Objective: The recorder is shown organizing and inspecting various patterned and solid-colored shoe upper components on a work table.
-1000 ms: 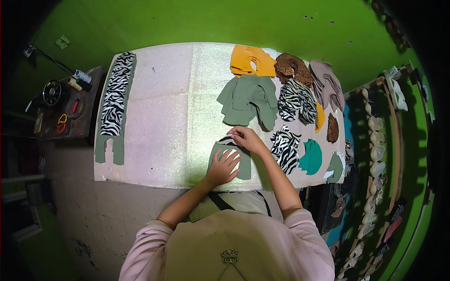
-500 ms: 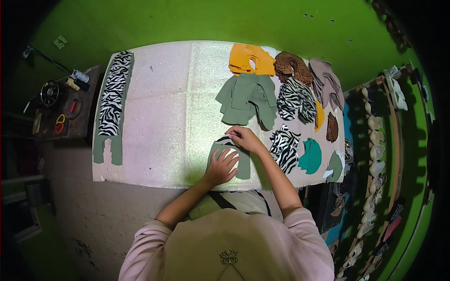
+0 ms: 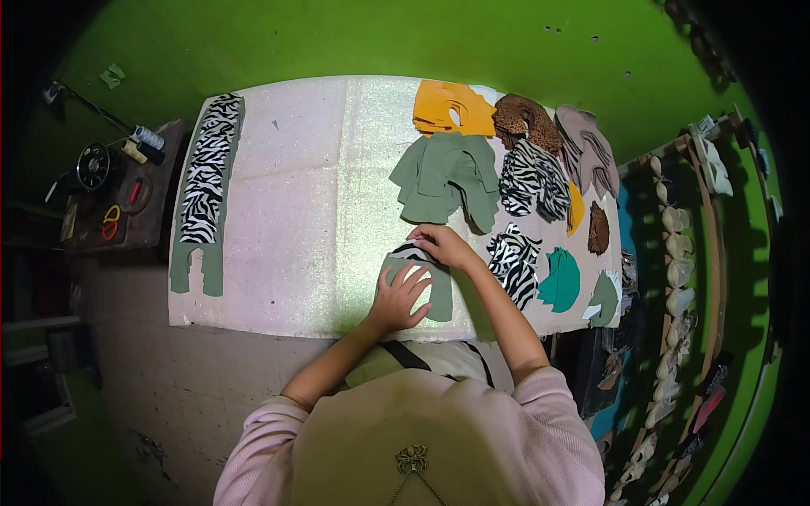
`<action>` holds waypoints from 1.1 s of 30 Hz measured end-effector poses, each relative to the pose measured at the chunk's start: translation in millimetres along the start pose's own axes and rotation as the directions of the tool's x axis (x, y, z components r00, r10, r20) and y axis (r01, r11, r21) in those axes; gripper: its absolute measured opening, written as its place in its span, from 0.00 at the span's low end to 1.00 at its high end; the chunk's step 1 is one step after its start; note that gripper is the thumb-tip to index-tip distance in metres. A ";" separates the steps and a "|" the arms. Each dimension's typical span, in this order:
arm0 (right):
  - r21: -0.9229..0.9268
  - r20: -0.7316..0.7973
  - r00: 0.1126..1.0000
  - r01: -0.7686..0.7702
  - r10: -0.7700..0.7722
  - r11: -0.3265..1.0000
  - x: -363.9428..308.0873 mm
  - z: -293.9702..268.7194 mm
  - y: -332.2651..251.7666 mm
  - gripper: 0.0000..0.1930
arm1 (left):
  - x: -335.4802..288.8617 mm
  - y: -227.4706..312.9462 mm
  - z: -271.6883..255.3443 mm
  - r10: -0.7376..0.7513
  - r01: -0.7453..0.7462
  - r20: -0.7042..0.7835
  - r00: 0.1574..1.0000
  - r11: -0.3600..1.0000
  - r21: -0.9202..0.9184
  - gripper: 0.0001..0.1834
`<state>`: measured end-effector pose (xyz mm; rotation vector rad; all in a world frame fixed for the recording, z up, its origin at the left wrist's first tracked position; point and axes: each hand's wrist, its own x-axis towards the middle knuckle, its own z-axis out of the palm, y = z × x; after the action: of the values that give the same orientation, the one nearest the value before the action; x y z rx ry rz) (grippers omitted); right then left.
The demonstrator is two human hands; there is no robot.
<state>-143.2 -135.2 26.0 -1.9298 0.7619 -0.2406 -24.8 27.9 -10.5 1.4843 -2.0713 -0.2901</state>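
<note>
Left: dark side table (image 3: 159, 211) with scissors (image 3: 110, 221), thread spools (image 3: 149, 137), black wheel (image 3: 94, 167); right: wooden rack (image 3: 716, 244), row of pale items (image 3: 678, 250)

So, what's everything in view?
worktable: one, pale, centre
wall: one, green, beyond worktable
arched piece: one visible, grey-green, near edge
zebra-print piece: one, black-white, arched piece's top
zebra-print row: one, black-white, worktable's left
orange pieces: several, orange, worktable's right
brown piles: two, brown, worktable's right
mauve pile: one, grey-mauve, upper right
green pile: one, grey-green, mid-right
zebra-print piles: two, black-white, worktable's right
teal pile: one, teal, worktable's right
corner pile: one, green-white, lower right
side table: one, dark, left
wheel: one, black, side table
spools: three visible, mixed, side table
handled tool: one, yellow-red, side table
rack: one, brown, picture's right
sleeves: two, pink, bottom
left hand: one, bare, on arched piece
right hand: one, bare, at zebra-print piece
</note>
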 end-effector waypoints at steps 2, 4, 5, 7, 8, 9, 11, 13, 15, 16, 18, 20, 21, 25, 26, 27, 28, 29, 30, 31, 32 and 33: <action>-0.010 -0.005 1.000 0.014 -0.014 1.000 -0.3 -0.5 3.1 0.07 | -0.2 0.3 0.4 -0.007 0.007 0.010 1.000 1.000 0.001 0.27; -0.013 0.003 1.000 -0.007 0.007 1.000 -0.9 -0.9 2.2 0.07 | 0.0 0.8 -1.2 -0.012 0.012 0.021 1.000 1.000 0.006 0.27; -0.007 0.004 1.000 0.002 -0.002 1.000 0.7 -1.1 1.7 0.07 | 0.4 0.7 -2.0 -0.014 0.014 0.026 1.000 1.000 0.008 0.27; 0.003 0.004 1.000 0.014 -0.014 1.000 1.0 -1.0 4.1 0.07 | 1.0 1.5 -3.2 -0.013 0.013 0.029 0.999 1.000 0.014 0.27; 0.015 0.002 1.000 0.011 -0.011 1.000 1.5 -1.0 5.3 0.07 | 1.4 1.8 -3.7 -0.012 0.012 0.030 0.999 1.000 0.017 0.27; 0.028 0.001 1.000 0.009 -0.009 1.000 2.8 -0.7 6.2 0.07 | 1.3 1.7 -3.7 -0.014 0.014 0.034 0.999 1.000 0.013 0.26; 0.059 -0.005 1.000 0.004 -0.004 0.998 3.3 0.6 7.8 0.07 | 1.1 1.5 -3.6 -0.016 0.016 0.041 0.999 1.000 0.003 0.26; 0.096 -0.015 1.000 0.005 -0.004 0.995 2.8 2.4 6.6 0.07 | 1.4 1.1 -3.7 -0.022 0.022 0.049 0.999 1.000 0.006 0.27; 0.045 -0.013 1.000 -0.009 0.010 0.999 0.8 2.0 6.0 0.07 | 2.1 1.1 -3.6 -0.030 0.030 0.062 0.998 1.000 0.006 0.27; 0.050 -0.018 1.000 -0.008 0.009 0.999 0.1 1.6 5.8 0.07 | 2.0 1.6 -3.7 -0.036 0.036 0.070 0.997 0.999 0.006 0.27; 0.038 0.001 1.000 -0.013 0.013 0.999 -0.8 1.1 6.9 0.07 | 1.1 2.5 -3.8 -0.045 0.044 0.084 0.995 0.999 0.009 0.27; 0.039 -0.008 1.000 0.017 -0.017 0.999 1.9 1.6 10.1 0.08 | 1.5 1.6 -3.3 -0.049 0.049 0.097 0.994 0.999 0.000 0.27; 0.033 -0.003 1.000 0.023 -0.023 0.999 0.7 3.3 9.9 0.08 | -0.1 2.4 -3.0 -0.056 0.057 0.110 0.992 0.998 -0.008 0.27; 0.042 -0.011 1.000 -0.017 0.017 0.999 1.6 2.6 7.7 0.08 | 0.3 1.9 -1.5 -0.067 0.067 0.106 0.992 0.998 0.003 0.27; 0.044 -0.014 1.000 -0.019 0.020 0.999 1.3 1.9 6.6 0.08 | 0.6 2.0 -1.3 -0.067 0.066 0.108 0.992 0.998 0.009 0.27; 0.047 -0.017 1.000 -0.021 0.021 0.999 1.1 1.7 6.9 0.08 | 0.4 1.8 -0.3 -0.068 0.066 0.108 0.992 0.998 0.016 0.27; 0.037 -0.031 0.999 -0.011 0.012 0.999 0.0 3.0 8.2 0.08 | 0.3 1.5 0.8 -0.068 0.066 0.109 0.992 0.998 0.023 0.27; 0.027 -0.045 0.999 -0.002 0.003 1.000 -2.0 5.3 9.4 0.08 | 0.1 1.5 1.8 -0.067 0.064 0.104 0.992 0.997 0.030 0.27; 0.019 -0.057 0.998 0.007 -0.006 1.000 -2.9 7.1 8.5 0.08 | -0.7 1.4 2.6 -0.068 0.064 0.100 0.993 0.997 0.037 0.26; 0.043 -0.060 0.998 -0.006 0.008 0.999 -2.9 7.2 7.9 0.08 | -0.9 0.7 3.4 -0.068 0.064 0.097 0.993 0.997 0.044 0.26; 0.066 -0.062 0.998 -0.018 0.022 0.998 -2.7 6.9 7.4 0.08 | -0.4 -0.7 4.3 -0.067 0.063 0.092 0.994 0.997 0.050 0.26; 0.091 -0.065 0.997 -0.033 0.039 0.995 -3.4 7.1 7.3 0.08 | 0.1 -1.1 4.5 -0.065 0.060 0.089 0.994 0.997 0.054 0.26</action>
<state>-145.4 -130.1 16.8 -1.8288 0.8155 -0.3131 -26.5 26.8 -14.7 1.5963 -2.1205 -0.3368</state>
